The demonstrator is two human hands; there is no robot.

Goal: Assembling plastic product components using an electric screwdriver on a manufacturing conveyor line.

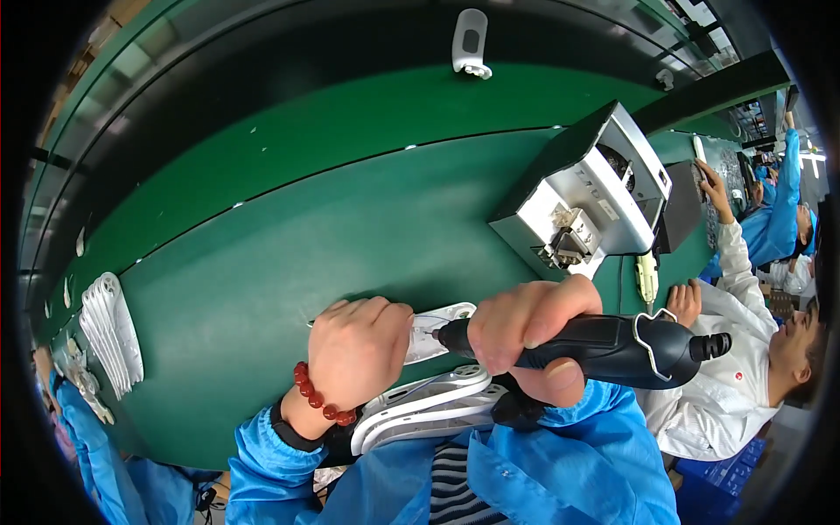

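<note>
My right hand (534, 328) is wrapped round a black electric screwdriver (604, 348), held level with its bit toward the left. The bit's tip is at a long white plastic housing (422, 348) on the green bench; whether it touches a screw is too small to tell. My left hand (360, 343), closed over the housing's left end, hides that end and most of its own fingertips. Close to my body, several similar white housings (429, 411) lie stacked, with a thin wire on the top one.
A metal box-shaped screw feeder (604, 188) stands at the right rear, a pale green screwdriver (647, 278) beside it. Another stack of white housings (112, 332) lies at the left. A white part (471, 44) is on the far ledge. A co-worker (709, 376) in white sits close on the right.
</note>
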